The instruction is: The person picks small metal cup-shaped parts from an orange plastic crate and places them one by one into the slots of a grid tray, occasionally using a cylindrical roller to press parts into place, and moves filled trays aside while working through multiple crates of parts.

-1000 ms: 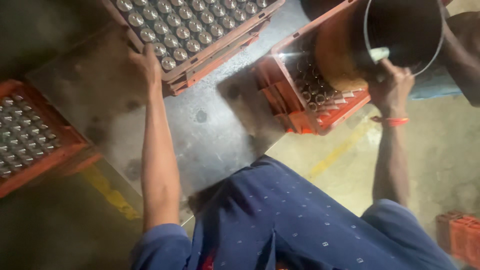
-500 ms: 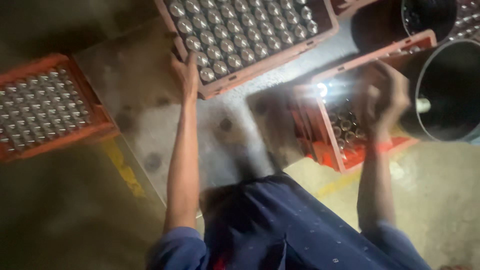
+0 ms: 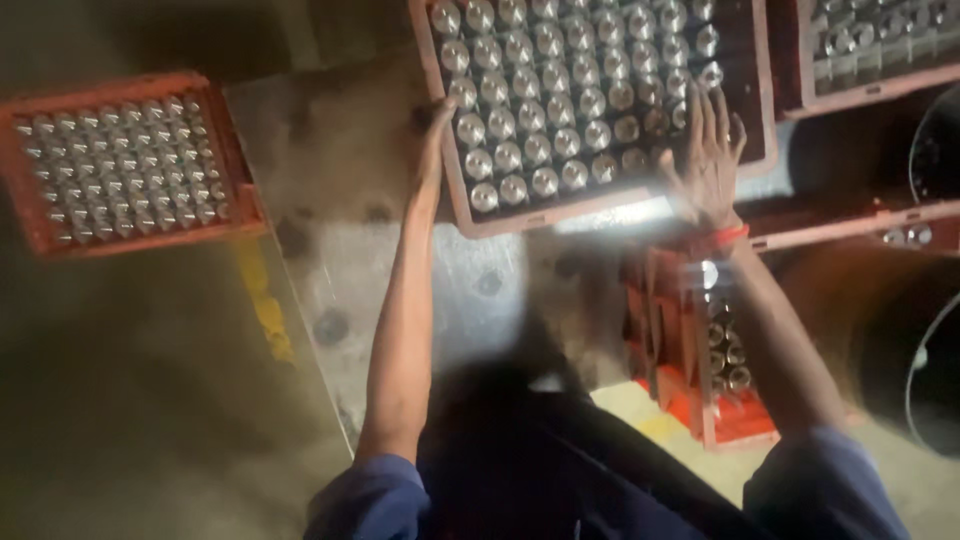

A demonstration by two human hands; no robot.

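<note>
The left hand (image 3: 432,135) is gripping the left rim of a red crate (image 3: 590,205) filled with rows of shiny metal cylinders (image 3: 560,100), which is sitting on the grey metal platform (image 3: 340,250). The right hand (image 3: 708,160) is lying open, fingers spread, over the crate's lower right corner, grasping nothing. Another full red crate (image 3: 40,220) is resting well apart to the left.

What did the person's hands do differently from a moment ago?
The right hand let go of the dark bucket it was holding a second ago and moved across to the big crate of shiny metal parts, fingers spread over its near edge. The left hand stayed on that crate's left edge. The orange crate far left sits as before.
</note>
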